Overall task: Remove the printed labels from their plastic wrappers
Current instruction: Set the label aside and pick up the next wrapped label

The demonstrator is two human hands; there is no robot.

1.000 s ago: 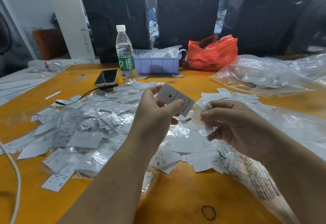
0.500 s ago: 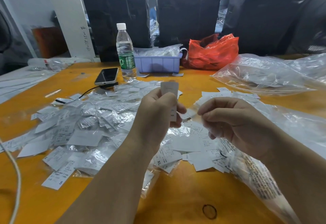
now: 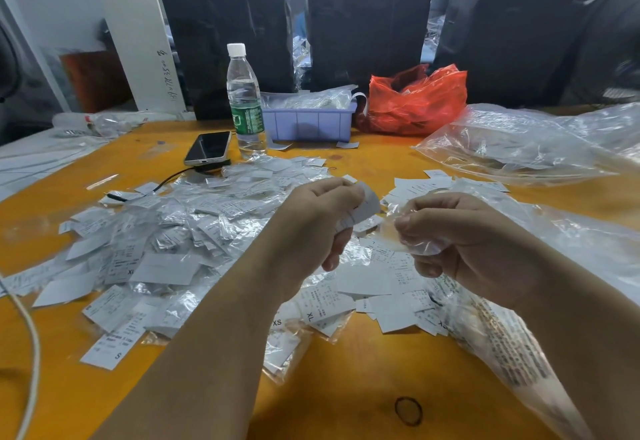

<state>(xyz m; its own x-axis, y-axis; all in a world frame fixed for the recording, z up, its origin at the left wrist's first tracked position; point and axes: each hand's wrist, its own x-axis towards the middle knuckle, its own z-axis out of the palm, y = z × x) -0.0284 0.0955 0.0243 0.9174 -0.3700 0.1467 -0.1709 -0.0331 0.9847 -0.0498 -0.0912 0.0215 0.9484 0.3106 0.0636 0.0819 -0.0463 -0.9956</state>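
The left hand (image 3: 311,221) has its fingers curled around a printed label (image 3: 363,209), pinched between thumb and forefinger so the white card sticks out to the right, bent a little. Just beside it, the right hand (image 3: 464,242) pinches a clear plastic wrapper (image 3: 412,237) between thumb and fingertips; the film is crumpled and looks empty, though its glare makes that hard to confirm. Label and wrapper sit close together above the table, seemingly apart.

Judging by the bend, the label is light, thin and easily creased, best held by an edge. The wrapper is limp and probably slippery, so a firm pinch at a corner or the open end should serve.

Below the hands, bare labels (image 3: 374,287) lie loose on the near side of the orange table (image 3: 346,387). To the left spreads a heap of wrapped labels (image 3: 180,218), suggesting much work remains. Farther off stand a water bottle (image 3: 244,103), a phone (image 3: 207,148), a lilac bin (image 3: 308,121) and a red bag (image 3: 415,100); large clear bags (image 3: 519,145) lie on the far right, and a rubber band (image 3: 408,411) sits near the front edge.
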